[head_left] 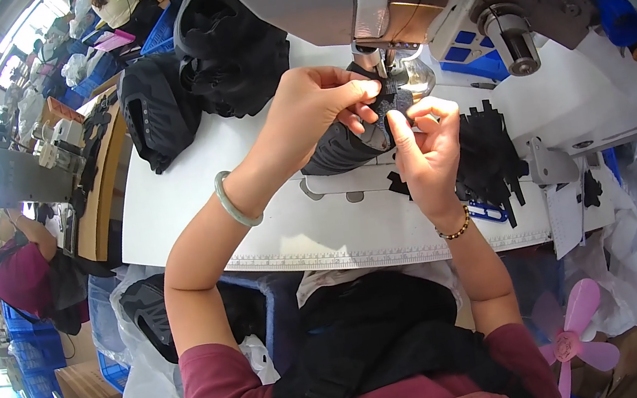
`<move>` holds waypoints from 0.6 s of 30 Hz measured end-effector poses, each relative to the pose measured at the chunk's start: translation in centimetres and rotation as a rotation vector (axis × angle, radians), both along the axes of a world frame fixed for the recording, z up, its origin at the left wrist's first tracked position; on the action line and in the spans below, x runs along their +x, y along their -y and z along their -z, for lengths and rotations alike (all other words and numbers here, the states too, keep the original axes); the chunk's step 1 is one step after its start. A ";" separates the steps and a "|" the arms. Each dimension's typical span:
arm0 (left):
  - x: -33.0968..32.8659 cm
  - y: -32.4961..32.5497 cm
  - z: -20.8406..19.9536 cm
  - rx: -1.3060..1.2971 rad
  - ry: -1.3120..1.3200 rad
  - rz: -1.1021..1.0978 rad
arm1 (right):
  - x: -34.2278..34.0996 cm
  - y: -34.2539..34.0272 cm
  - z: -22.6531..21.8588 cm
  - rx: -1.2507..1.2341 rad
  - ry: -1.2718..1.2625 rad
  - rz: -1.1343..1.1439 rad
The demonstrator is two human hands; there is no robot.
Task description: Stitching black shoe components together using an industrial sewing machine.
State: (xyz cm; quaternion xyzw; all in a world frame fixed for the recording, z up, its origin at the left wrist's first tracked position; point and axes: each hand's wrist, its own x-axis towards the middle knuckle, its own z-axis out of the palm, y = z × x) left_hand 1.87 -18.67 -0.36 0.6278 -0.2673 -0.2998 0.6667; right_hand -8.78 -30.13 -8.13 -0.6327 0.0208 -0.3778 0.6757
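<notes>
A black shoe upper with a ribbed side lies on the white table, its opening edge beneath the sewing machine's needle area. My left hand reaches over it, thumb and forefinger pinched on its dark edge close to the needle. From the right, my right hand has thumb and forefinger closed at the upper's greyish edge, just below the needle. A short dark piece lies between my fingertips; whether it is separate from the upper, I cannot tell. Black fabric strips lie right of my right hand.
Several black shoe uppers are heaped at the back left, with another upper beside them. A blue-handled small tool lies near the strips. A ruler runs along the table's front edge. A pink fan stands lower right.
</notes>
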 end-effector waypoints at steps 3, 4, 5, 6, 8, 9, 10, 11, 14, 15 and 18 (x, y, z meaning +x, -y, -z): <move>0.0 0.1 0.2 -0.010 -0.033 0.001 | 0.1 0.5 0.6 -0.326 0.047 0.120; 0.0 0.1 0.2 -0.005 -0.041 -0.004 | 0.2 0.6 0.7 -0.431 0.070 0.146; 0.0 0.1 0.2 -0.007 -0.041 -0.005 | 0.4 0.5 0.9 -0.453 0.126 0.202; 0.0 0.1 0.2 -0.009 -0.048 -0.002 | 0.4 0.5 0.9 -0.454 0.126 0.203; 0.0 0.2 0.2 -0.011 -0.055 0.002 | 0.5 0.6 1.0 -0.515 0.135 0.245; 0.0 0.1 0.1 -0.001 -0.050 0.002 | 0.5 0.6 1.0 -0.514 0.136 0.247; 0.1 0.1 0.1 0.010 -0.045 0.002 | 0.6 0.6 1.1 -0.520 0.143 0.252; 0.1 0.1 0.1 0.010 -0.044 0.004 | 0.6 0.6 1.1 -0.528 0.150 0.258; 0.1 0.1 0.1 0.002 -0.039 0.006 | 0.5 0.7 1.0 -0.568 0.140 0.276; 0.1 0.1 0.2 0.001 -0.040 0.009 | 0.5 0.8 1.0 -0.568 0.142 0.277; 0.1 0.1 0.2 -0.009 -0.047 0.013 | 0.4 0.8 1.0 -0.581 0.108 0.272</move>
